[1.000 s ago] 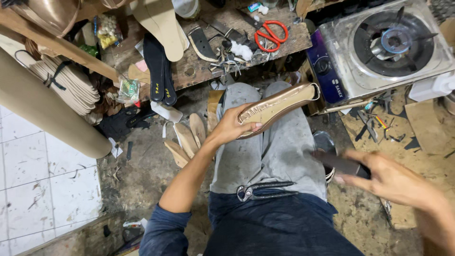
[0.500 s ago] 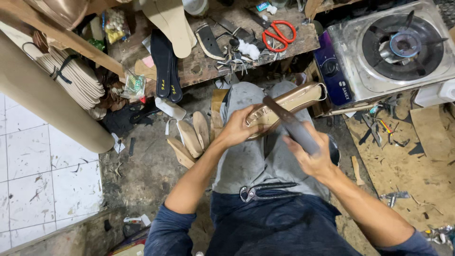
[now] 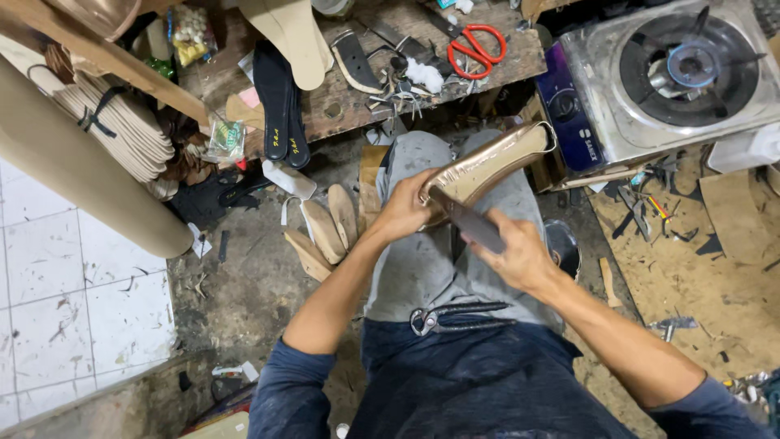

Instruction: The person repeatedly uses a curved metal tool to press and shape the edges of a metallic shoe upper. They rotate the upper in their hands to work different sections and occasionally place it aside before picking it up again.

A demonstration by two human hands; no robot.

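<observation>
My left hand grips the heel end of a shiny tan shoe upper on a last, held sole-up above my knees. My right hand holds a flat dark tool, a file or blade, with its tip laid against the shoe's heel end next to my left fingers. Black pincers lie across my lap on the grey trousers.
A gas stove stands at the upper right. The wooden bench carries red scissors, black insoles and scraps. Stacked soles and a thick roll are at the left. Wooden lasts lie on the floor.
My right hand came in from the right with the dark tool and brought it up to the shoe's heel end. The left hand kept holding the shoe.
</observation>
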